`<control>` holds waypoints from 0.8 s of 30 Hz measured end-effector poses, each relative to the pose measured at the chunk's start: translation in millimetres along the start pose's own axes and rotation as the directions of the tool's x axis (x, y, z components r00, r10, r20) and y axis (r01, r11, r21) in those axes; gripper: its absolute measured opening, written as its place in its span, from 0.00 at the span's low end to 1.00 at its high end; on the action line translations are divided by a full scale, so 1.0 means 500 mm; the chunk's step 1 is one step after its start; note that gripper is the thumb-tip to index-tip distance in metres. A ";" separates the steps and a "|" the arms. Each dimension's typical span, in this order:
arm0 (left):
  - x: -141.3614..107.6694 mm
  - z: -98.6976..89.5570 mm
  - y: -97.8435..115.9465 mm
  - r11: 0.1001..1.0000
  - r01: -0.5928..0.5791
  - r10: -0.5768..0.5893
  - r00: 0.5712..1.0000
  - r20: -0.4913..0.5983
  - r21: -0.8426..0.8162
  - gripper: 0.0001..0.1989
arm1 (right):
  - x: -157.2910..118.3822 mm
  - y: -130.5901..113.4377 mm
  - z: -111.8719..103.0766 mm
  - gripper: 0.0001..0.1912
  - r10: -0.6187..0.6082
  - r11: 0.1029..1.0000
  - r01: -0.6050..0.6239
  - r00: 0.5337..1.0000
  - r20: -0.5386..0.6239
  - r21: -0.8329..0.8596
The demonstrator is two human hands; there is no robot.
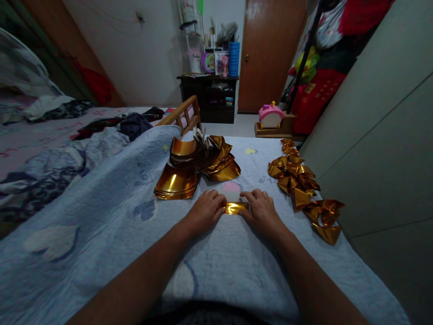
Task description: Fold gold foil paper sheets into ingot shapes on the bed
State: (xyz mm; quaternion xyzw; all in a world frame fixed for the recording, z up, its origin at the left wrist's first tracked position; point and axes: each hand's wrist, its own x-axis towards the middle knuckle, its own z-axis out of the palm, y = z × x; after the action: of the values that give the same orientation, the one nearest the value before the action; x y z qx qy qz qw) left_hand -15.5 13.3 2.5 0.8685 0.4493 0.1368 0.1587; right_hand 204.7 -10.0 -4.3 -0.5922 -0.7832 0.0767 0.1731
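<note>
A sheet of gold foil paper (pixel 236 208) lies on the bed in front of me, its lower part folded up into a shiny gold strip and its pale back showing above. My left hand (pixel 208 207) is closed on the left end of the strip, fingers bunched together. At the right end, my right hand (pixel 262 208) pinches the paper, with the thumb on the near edge and the index finger bent over the far side. Just beyond my left hand is a fanned stack of gold foil sheets (pixel 177 180). A row of folded gold foil pieces (pixel 296 178) lies to the right.
A light blue quilt (pixel 135 253) covers the bed, with rumpled clothes (pixel 135 124) at the left. Past the far edge stand a wooden rail (pixel 182 113), a dark cabinet (pixel 208 101) and a pink toy (pixel 271 116). A pale wardrobe (pixel 379 149) borders the right side.
</note>
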 end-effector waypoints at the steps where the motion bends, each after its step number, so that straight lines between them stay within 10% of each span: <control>1: -0.001 0.000 -0.001 1.000 0.016 -0.016 1.000 -0.018 -0.001 0.05 | -0.001 0.001 -0.001 0.21 -0.003 1.000 0.003 1.000 -0.009 0.011; 9: -0.003 0.004 -0.004 0.999 -0.038 0.036 0.986 -0.164 -0.011 0.14 | 0.002 -0.014 -0.011 0.13 -0.059 0.989 0.071 0.993 -0.100 0.126; 24: -0.003 -0.002 0.001 0.989 -0.139 0.135 0.989 -0.062 -0.059 0.12 | 0.005 -0.012 -0.001 0.16 -0.147 0.979 0.150 0.989 -0.031 0.138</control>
State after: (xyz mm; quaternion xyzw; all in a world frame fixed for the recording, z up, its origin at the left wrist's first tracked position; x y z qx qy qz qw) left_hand -16.4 11.7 3.4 0.8876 0.3883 0.1867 0.1630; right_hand 199.2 -9.3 -1.4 -0.5193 -0.8162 0.1122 0.2273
